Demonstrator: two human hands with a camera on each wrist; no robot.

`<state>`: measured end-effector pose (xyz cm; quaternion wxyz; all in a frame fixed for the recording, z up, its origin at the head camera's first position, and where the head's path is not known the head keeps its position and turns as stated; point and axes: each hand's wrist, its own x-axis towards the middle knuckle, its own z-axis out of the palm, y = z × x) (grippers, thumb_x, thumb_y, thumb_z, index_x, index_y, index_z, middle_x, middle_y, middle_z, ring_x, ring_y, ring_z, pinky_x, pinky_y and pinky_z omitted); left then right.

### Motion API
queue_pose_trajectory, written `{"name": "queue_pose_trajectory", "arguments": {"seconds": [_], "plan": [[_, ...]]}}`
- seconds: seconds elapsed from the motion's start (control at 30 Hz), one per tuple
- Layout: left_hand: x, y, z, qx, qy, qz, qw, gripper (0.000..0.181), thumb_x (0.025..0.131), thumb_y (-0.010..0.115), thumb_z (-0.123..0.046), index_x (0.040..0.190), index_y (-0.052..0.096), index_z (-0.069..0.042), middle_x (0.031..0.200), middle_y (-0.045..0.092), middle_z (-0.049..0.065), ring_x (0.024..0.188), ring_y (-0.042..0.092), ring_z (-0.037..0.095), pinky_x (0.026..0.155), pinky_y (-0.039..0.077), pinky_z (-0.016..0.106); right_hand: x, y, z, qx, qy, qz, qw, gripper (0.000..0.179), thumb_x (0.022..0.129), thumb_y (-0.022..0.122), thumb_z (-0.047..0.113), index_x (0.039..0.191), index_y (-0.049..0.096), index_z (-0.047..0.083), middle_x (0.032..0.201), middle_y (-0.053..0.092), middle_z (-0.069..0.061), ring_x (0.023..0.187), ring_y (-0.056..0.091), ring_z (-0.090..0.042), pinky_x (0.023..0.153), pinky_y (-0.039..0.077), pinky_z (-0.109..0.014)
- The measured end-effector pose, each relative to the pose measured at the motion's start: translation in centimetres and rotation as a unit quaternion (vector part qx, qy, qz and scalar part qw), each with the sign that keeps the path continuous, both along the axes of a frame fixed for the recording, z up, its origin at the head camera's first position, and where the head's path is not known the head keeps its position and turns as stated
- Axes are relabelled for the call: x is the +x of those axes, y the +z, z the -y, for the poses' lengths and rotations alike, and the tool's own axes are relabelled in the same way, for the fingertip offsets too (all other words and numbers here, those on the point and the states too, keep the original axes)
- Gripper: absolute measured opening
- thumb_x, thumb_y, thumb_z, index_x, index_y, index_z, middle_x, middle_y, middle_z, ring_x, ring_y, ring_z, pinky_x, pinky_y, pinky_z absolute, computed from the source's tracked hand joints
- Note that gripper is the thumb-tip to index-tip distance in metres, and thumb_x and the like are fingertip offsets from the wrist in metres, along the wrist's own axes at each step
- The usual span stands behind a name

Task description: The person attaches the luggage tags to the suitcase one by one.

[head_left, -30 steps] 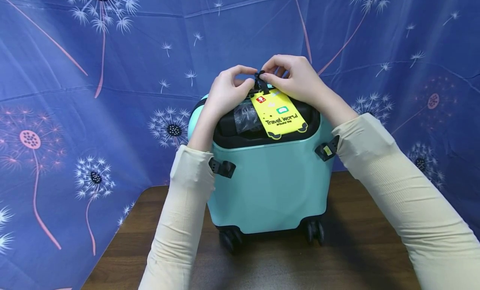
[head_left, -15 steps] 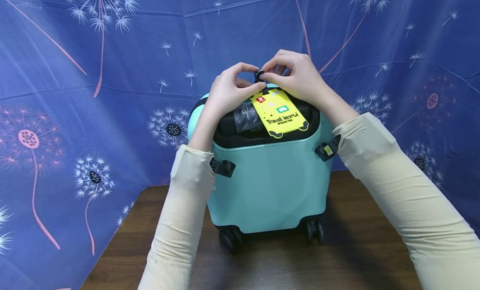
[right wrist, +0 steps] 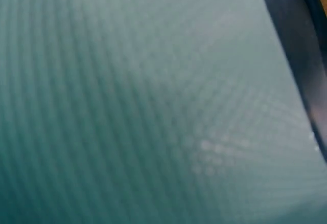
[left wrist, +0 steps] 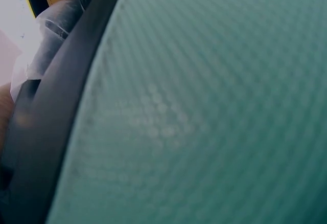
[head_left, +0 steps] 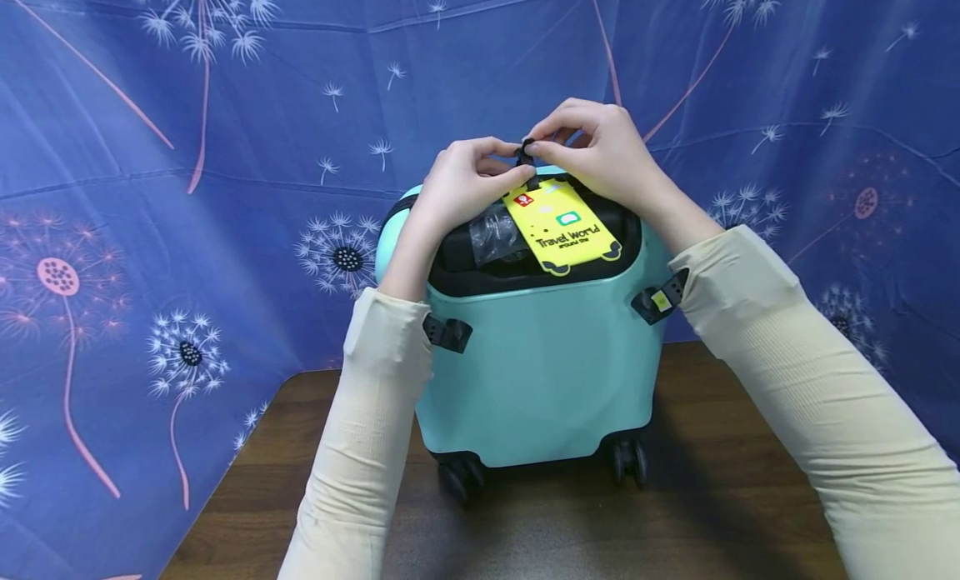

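A blue cloth backdrop printed with dandelions [head_left: 480,80] hangs behind a dark brown wood-grain table [head_left: 232,522]. On the table stands an upright, glossy mint-green hard-shell suitcase [head_left: 540,372] on black wheels. Both hands work above its top: the right hand [head_left: 600,151], slightly higher and further right than a second ago, and the left hand [head_left: 467,182], whose thumb now reaches further in. The flat yellow rectangular luggage tag [head_left: 566,234], lettered "Travel World", lies tilted over the black recessed top, having slid slightly right. At its upper end is a narrow black strap [head_left: 527,153]. The right thumb and forefinger pinch its tip, nearly closed together; the left thumb and forefinger hold it lower down, slightly parted. The strap now shows more as a raised loop, so its fastening seems in hand; whether being joined or undone, I cannot tell.
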<state>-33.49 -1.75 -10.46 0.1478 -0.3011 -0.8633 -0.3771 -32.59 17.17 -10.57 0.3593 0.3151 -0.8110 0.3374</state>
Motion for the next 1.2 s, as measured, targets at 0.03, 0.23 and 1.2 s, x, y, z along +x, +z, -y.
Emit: {"name": "queue_pose_trajectory", "arguments": {"seconds": [0.03, 0.23, 1.2], "plan": [[0.0, -0.01, -0.01, -0.001, 0.0, 0.0, 1.0, 0.043, 0.087, 0.065, -0.037, 0.125, 0.06, -0.017, 0.107, 0.071, 0.0, 0.1, 0.064, 0.006, 0.088, 0.047, 0.022, -0.02, 0.01, -0.03, -0.002, 0.0, 0.004, 1.0, 0.018, 0.088, 0.066, 0.017, 0.1, 0.072, 0.005, 0.087, 0.062, 0.004, 0.077, 0.054, -0.002, 0.07, 0.043, -0.016], [0.02, -0.01, -0.09, 0.001, -0.005, 0.006, 1.0, 0.042, 0.088, 0.065, -0.037, 0.124, 0.061, -0.016, 0.106, 0.071, 0.0, 0.099, 0.064, 0.006, 0.087, 0.047, 0.022, 0.0, 0.07, -0.25, -0.019, -0.003, 0.05, 0.9985, 0.021, 0.088, 0.067, 0.02, 0.102, 0.072, 0.006, 0.079, 0.066, 0.006, 0.062, 0.058, -0.009, 0.061, 0.046, -0.018], [-0.01, 0.01, -0.01, -0.034, 0.023, 0.008, 0.9991, 0.043, 0.091, 0.058, -0.041, 0.128, 0.056, -0.019, 0.113, 0.069, -0.001, 0.105, 0.062, 0.007, 0.094, 0.044, 0.026, -0.15, 0.17, 0.14, -0.009, 0.034, 0.123, 0.9917, 0.023, 0.091, 0.061, 0.026, 0.106, 0.062, 0.009, 0.095, 0.058, 0.002, 0.06, 0.059, -0.01, 0.064, 0.047, -0.021]]}}
